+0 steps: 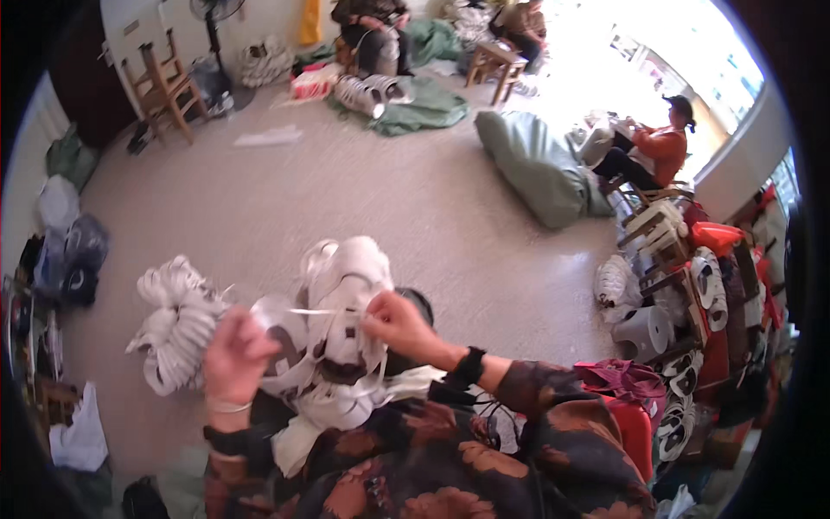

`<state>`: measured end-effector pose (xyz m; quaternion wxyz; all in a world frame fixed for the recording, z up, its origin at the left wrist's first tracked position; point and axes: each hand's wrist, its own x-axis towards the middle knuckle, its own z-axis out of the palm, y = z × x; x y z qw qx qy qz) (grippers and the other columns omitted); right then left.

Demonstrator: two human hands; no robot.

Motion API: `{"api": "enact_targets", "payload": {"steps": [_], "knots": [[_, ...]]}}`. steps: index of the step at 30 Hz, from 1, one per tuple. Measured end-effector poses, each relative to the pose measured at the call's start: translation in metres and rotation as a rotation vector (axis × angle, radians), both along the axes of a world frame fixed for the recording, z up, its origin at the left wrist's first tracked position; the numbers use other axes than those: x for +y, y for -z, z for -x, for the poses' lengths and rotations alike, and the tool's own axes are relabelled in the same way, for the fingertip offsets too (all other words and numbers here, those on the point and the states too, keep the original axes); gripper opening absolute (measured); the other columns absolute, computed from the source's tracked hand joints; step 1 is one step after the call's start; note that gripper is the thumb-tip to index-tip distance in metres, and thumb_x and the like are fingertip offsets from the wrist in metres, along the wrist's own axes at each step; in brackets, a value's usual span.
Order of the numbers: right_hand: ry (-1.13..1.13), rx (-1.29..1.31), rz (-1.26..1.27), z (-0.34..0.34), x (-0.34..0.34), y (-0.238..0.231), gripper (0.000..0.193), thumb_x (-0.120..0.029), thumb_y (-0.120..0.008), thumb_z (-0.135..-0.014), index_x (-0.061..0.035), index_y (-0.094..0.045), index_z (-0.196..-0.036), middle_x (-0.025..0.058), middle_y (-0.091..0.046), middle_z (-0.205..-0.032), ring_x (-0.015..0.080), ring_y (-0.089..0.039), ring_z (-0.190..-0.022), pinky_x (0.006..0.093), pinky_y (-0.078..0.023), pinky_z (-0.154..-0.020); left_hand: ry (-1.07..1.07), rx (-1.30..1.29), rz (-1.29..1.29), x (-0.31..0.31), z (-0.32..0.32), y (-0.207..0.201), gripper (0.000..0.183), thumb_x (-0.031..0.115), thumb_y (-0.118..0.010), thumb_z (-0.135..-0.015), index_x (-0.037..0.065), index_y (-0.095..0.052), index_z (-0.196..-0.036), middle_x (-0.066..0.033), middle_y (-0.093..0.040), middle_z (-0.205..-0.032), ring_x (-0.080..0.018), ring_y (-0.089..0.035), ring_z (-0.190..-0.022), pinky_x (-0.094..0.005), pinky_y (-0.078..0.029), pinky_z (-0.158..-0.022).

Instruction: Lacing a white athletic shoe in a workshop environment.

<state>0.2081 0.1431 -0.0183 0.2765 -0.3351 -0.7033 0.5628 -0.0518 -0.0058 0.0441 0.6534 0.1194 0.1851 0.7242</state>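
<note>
In front of my lap stands a white shoe upper (350, 277), its tongue end up and a dark opening low on it. My right hand (399, 327) is closed at its right side, pinching a thin white lace (313, 311) that stretches leftward across the upper. My left hand (235, 350) is raised to the left of the upper, near the lace's other end. Motion blurs its fingers, so I cannot make out whether they grip the lace. More white and grey uppers (333, 406) lie beneath, against my lap. Left of them on the floor sits a bundle of nested white uppers (177, 324).
Right of me are shoe uppers (679, 424), a white spool (642, 333), a red stool (631, 432) and wooden stools. A large green sack (536, 169) lies ahead, beside a seated person in orange (661, 156). Others sit at the back. Bags (82, 251) line the left wall.
</note>
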Motion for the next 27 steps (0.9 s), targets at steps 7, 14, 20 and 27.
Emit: {"api": "enact_targets", "payload": {"steps": [7, 14, 20, 27], "knots": [[-0.182, 0.343, 0.623, -0.038, -0.005, -0.089, 0.021, -0.009, -0.055, -0.101, -0.0024, -0.057, -0.121, 0.0134, -0.065, -0.121, 0.0132, -0.066, -0.074, 0.0273, -0.057, -0.068, 0.236, 0.997, 0.154, 0.015, -0.107, 0.012, 0.028, 0.017, -0.058, -0.102, -0.002, -0.063, -0.123, -0.0034, -0.069, -0.102, -0.0089, -0.065, -0.091, -0.0233, -0.052, -0.081], [-0.108, 0.441, 0.648, -0.056, -0.004, -0.077, 0.033, -0.013, -0.056, -0.102, -0.001, -0.053, -0.133, 0.0141, -0.062, -0.13, 0.0165, -0.069, -0.096, 0.0306, -0.057, -0.084, 0.133, 0.958, 0.085, 0.016, -0.133, 0.005, 0.026, 0.01, -0.063, -0.099, -0.003, -0.062, -0.121, -0.0026, -0.067, -0.101, -0.0093, -0.065, -0.093, -0.0263, -0.052, -0.086], [-0.184, 0.526, 0.597, -0.049, -0.003, -0.104, 0.038, -0.011, -0.053, -0.102, 0.0005, -0.051, -0.138, 0.0182, -0.061, -0.132, 0.0176, -0.07, -0.089, 0.0306, -0.058, -0.08, 0.353, 0.95, -0.076, 0.021, -0.143, -0.01, 0.023, 0.015, -0.052, -0.105, -0.003, -0.061, -0.117, -0.0049, -0.066, -0.087, -0.0122, -0.065, -0.083, -0.0273, -0.053, -0.08], [-0.238, 0.026, 0.385, -0.05, -0.039, -0.049, 0.019, -0.02, -0.06, -0.099, -0.0039, -0.063, -0.109, -0.0026, -0.059, -0.077, 0.0057, -0.054, -0.064, 0.0213, -0.045, -0.057, 0.106, 0.78, -0.042, 0.058, -0.113, -0.057, 0.028, 0.02, -0.044, -0.109, -0.002, -0.061, -0.112, -0.0035, -0.06, -0.074, -0.0109, -0.061, -0.061, -0.0258, -0.054, -0.067]]}}
